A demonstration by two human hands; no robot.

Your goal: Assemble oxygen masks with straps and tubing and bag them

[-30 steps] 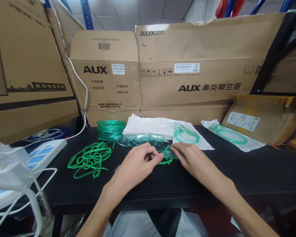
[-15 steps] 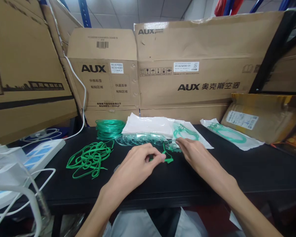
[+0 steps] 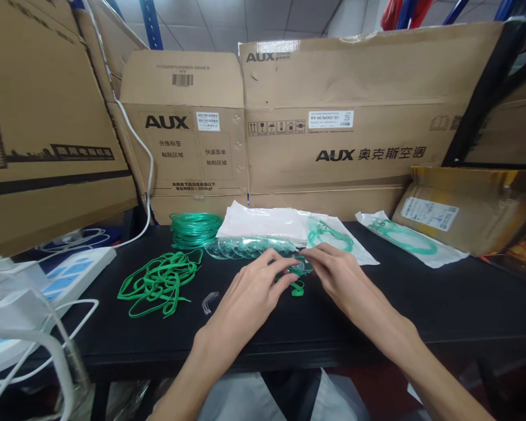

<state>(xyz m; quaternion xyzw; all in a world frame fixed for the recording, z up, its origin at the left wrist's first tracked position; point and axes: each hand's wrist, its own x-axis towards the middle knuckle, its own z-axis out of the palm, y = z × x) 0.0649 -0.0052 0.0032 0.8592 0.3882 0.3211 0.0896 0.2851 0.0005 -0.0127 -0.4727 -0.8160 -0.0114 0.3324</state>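
Head view: hands (image 3: 258, 286) partly hide green strapping (image 3: 297, 290) near clear cups (image 3: 245, 247).

Clear, glossy plastic piece (image 3: 302, 266) at centre; shiny green plastic tubing (image 3: 195, 230) left of centre; matt brown cardboard (image 3: 355, 70) across the upper frame; smooth black worktop (image 3: 324, 330) below.

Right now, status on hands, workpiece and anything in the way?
Left hand, right hand: both at the clear piece. Green strap nearside, partly hidden. Clear shells close behind; apparently nothing blocking.
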